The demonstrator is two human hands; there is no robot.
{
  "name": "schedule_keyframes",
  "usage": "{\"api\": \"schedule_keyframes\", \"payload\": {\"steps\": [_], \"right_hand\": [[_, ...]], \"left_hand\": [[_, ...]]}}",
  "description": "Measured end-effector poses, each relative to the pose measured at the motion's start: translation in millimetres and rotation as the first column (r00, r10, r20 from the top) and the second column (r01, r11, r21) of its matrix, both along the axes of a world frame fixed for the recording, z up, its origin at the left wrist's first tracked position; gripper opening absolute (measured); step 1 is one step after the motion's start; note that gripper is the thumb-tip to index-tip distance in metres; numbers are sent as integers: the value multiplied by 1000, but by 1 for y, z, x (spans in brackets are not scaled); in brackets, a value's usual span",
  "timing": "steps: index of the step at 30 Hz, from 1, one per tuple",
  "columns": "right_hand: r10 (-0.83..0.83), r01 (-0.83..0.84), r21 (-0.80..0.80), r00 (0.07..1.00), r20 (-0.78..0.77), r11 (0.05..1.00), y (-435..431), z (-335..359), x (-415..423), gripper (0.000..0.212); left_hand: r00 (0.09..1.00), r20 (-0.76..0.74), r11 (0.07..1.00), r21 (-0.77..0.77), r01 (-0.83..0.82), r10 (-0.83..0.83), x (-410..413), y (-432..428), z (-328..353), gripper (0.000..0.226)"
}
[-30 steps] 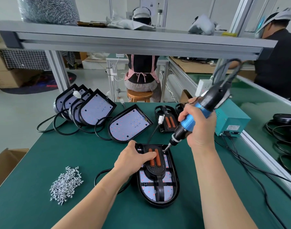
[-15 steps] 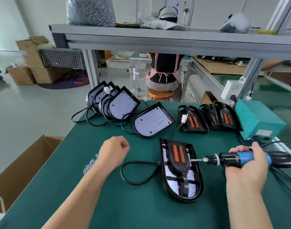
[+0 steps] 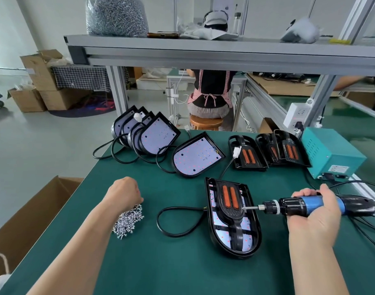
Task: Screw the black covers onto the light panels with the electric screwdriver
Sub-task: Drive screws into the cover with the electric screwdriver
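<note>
From my head camera, my right hand [image 3: 314,211] is wrapped around the blue-and-black electric screwdriver [image 3: 288,206], held level, its bit touching the right edge of the black cover [image 3: 230,201]. The cover sits on the light panel [image 3: 231,228] lying flat on the green table [image 3: 161,262]. My left hand [image 3: 124,193] is curled, knuckles up, fingertips down in the screw pile [image 3: 128,220]; I cannot tell whether they pinch a screw.

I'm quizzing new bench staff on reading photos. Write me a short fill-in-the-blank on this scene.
1. The right hand grips the blue-handled ____.
2. The left hand is at a pile of ____.
3. The tool's tip points at the ____ cover.
Missing: screwdriver; screws; black.
</note>
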State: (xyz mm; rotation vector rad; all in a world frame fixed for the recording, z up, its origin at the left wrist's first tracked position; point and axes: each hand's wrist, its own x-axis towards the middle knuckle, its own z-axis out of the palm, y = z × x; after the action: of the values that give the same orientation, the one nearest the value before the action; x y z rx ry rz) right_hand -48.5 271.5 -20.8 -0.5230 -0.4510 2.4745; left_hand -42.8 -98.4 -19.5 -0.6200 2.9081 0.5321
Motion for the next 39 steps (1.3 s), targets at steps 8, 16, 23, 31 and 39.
{"api": "schedule_keyframes", "payload": {"steps": [8,16,23,31,39], "right_hand": [[53,-62,76,992,113,995,7,8,4,21],[54,-57,39,995,88,998,6,8,3,21],[47,-44,72,998,-31,996,-7,34,13,18],[19,-9,151,998,-65,989,-19,61,26,18],[9,-1,154,999,-50,988,-17,60,24,20]], "left_hand": [[981,131,958,-230,171,-143,-6,0,-1,19],[950,-287,916,401,1,125,10,25,15,18],[973,61,-247,969,-4,223,42,137,32,16],[965,173,-360,928,-92,198,49,176,33,16],[962,188,-383,918,-101,196,55,182,31,22]]}}
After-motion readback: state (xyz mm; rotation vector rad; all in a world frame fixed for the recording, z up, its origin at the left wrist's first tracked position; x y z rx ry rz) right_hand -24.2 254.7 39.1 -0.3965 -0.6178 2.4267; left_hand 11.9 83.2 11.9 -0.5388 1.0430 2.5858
